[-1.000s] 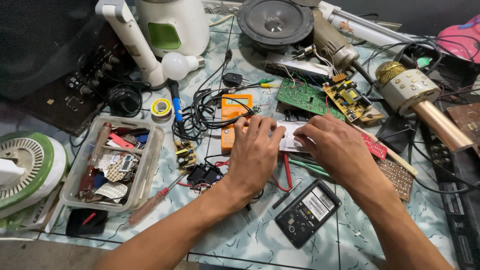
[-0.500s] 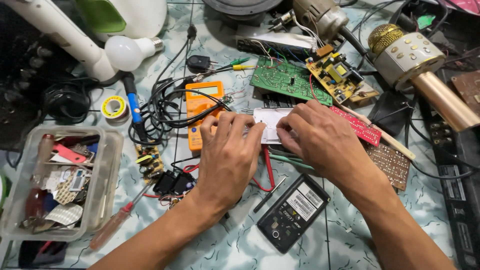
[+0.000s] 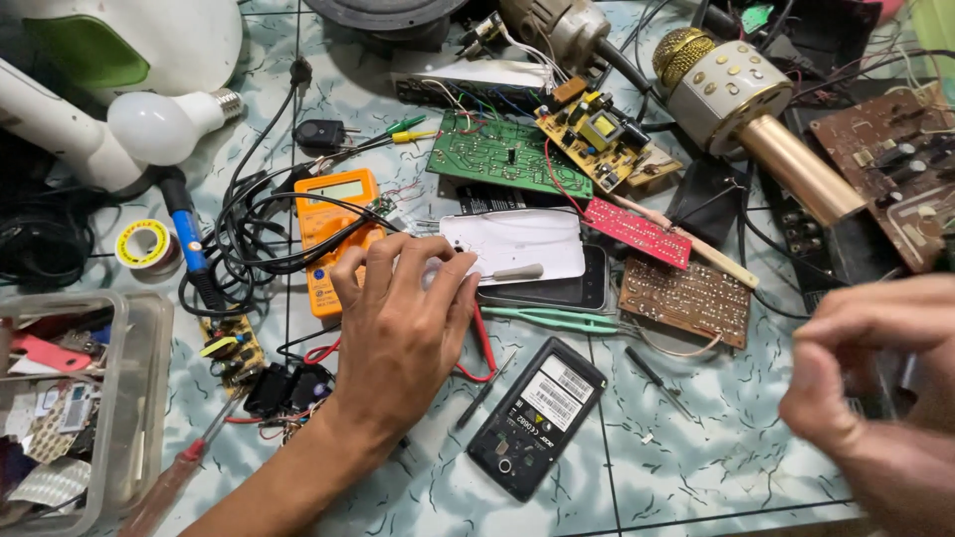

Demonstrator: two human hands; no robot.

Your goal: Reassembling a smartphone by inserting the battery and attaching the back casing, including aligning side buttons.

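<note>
A: Hidden or unclear stuff first?
B: right hand (image 3: 875, 398) is blurred, cut by the right edge of the frame, fingers curled loosely; can't tell if it grips anything. It sits off near the table's right edge, well apart from the phone. left hand (image 3: 403, 323) lies palm down, fingertips pressing the left end of the white back cover (image 3: 512, 244), grasping nothing fully. A small grey tool (image 3: 517, 270) lies on that cover; its tip is hidden under the fingers.

A: Where's the cover?
B: Mid-table, lying on top of a dark phone body (image 3: 557, 293), which only peeks out at its lower right.

A: Counts?
B: 1 orange multimeter (image 3: 333, 234), partly under black leads. 1 black phone (image 3: 537, 418) face down near the front edge. 1 gold microphone (image 3: 756, 124). Circuit boards: 1 green (image 3: 502, 159), 1 red (image 3: 637, 232), 1 brown perfboard (image 3: 686, 298). 1 clear plastic bin (image 3: 129, 398), cut off at the left edge. 1 white bulb (image 3: 164, 124). 1 solder roll (image 3: 144, 244).
</note>
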